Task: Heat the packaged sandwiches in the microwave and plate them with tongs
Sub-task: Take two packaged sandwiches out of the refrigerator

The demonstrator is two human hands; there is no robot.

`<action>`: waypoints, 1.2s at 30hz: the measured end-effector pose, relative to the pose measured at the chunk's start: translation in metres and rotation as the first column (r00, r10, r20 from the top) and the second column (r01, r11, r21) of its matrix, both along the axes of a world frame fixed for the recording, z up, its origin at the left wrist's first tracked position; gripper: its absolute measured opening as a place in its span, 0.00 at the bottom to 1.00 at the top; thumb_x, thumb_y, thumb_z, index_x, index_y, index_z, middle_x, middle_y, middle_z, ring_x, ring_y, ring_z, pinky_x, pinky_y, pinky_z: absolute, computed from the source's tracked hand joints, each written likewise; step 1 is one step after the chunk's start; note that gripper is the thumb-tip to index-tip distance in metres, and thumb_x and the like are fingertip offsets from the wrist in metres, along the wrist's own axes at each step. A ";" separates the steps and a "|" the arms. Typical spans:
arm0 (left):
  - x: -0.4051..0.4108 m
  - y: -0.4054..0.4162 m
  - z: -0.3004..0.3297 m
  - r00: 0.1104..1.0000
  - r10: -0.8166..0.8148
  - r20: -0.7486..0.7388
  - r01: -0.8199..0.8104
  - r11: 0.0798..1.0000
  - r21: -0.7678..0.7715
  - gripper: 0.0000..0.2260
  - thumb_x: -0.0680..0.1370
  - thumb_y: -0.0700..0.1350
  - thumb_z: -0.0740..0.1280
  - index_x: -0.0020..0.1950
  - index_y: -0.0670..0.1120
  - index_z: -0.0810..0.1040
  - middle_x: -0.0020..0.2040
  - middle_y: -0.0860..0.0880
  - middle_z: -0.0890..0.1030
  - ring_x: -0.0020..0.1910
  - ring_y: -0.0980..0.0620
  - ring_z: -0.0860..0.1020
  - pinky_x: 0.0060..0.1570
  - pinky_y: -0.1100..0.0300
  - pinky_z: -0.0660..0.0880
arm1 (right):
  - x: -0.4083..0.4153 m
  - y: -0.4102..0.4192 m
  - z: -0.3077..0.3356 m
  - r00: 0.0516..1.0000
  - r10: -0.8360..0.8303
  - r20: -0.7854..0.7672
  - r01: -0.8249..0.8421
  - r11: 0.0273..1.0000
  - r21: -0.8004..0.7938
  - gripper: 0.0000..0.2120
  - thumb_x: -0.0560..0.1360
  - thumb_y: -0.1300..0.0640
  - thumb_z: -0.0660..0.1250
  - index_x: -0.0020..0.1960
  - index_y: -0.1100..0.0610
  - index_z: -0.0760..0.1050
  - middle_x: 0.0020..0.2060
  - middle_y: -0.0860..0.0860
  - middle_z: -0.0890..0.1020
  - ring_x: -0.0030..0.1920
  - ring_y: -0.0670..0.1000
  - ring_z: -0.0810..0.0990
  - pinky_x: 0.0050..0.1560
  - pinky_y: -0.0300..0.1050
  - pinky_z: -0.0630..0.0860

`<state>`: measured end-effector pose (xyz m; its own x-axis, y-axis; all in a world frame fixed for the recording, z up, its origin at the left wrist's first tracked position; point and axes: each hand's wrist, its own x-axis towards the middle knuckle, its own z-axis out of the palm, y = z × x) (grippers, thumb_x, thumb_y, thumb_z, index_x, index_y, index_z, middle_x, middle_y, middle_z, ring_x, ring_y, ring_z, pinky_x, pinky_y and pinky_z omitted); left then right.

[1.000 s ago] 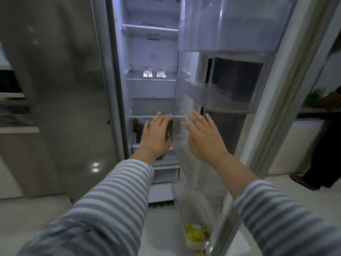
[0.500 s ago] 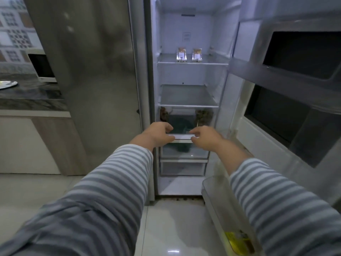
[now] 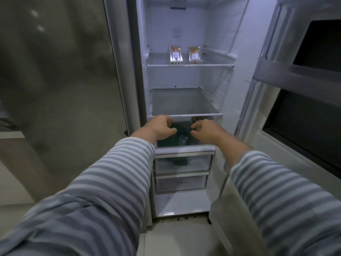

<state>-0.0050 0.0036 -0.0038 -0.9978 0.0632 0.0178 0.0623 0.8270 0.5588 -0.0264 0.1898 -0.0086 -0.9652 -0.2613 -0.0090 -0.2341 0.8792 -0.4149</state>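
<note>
Two packaged sandwiches (image 3: 176,55) (image 3: 194,55) stand upright side by side on the upper shelf (image 3: 190,65) of the open fridge (image 3: 217,30). Well below them, the left hand (image 3: 161,129) and right hand (image 3: 204,131) reach in above the top drawer (image 3: 184,151), fingers loosely curled toward each other; whether they grip anything, I cannot tell. Both arms wear striped sleeves (image 3: 276,191).

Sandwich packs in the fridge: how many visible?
2. Left sandwich pack and right sandwich pack stand side by side on the upper shelf. More could be hidden in the drawers below, whose contents are dark and unclear.
</note>
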 end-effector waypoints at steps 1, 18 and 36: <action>-0.015 -0.001 0.002 1.000 0.000 -0.016 0.000 1.000 0.012 0.20 0.76 0.49 0.69 0.67 0.46 0.73 0.64 0.47 0.78 0.61 0.49 0.76 0.65 0.52 0.72 | -0.014 -0.002 0.003 1.000 -0.005 -0.020 0.005 1.000 0.007 0.18 0.77 0.50 0.63 0.66 0.52 0.75 0.57 0.53 0.82 0.56 0.53 0.79 0.60 0.47 0.75; -0.306 -0.010 0.116 0.865 0.214 -0.454 -0.132 0.970 0.204 0.26 0.70 0.54 0.65 0.68 0.50 0.72 0.66 0.48 0.75 0.65 0.47 0.74 0.65 0.52 0.69 | -0.296 -0.041 0.112 0.857 -0.206 -0.473 0.100 0.966 -0.240 0.18 0.76 0.50 0.62 0.66 0.48 0.74 0.64 0.53 0.76 0.64 0.57 0.73 0.62 0.52 0.72; -0.404 -0.014 0.117 0.871 0.362 -0.333 -0.346 0.932 0.106 0.32 0.73 0.55 0.66 0.74 0.61 0.58 0.76 0.46 0.52 0.67 0.41 0.71 0.61 0.50 0.69 | -0.406 -0.043 0.122 0.908 -0.325 -0.263 0.246 0.924 -0.293 0.31 0.75 0.37 0.59 0.75 0.38 0.53 0.69 0.58 0.65 0.67 0.62 0.70 0.63 0.55 0.68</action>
<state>-0.4095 -0.0103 0.1127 -0.8848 -0.3016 0.3553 -0.0375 0.8059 0.5908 -0.4323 0.1464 0.1132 -0.9440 0.0702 0.3223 -0.1371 0.8051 -0.5770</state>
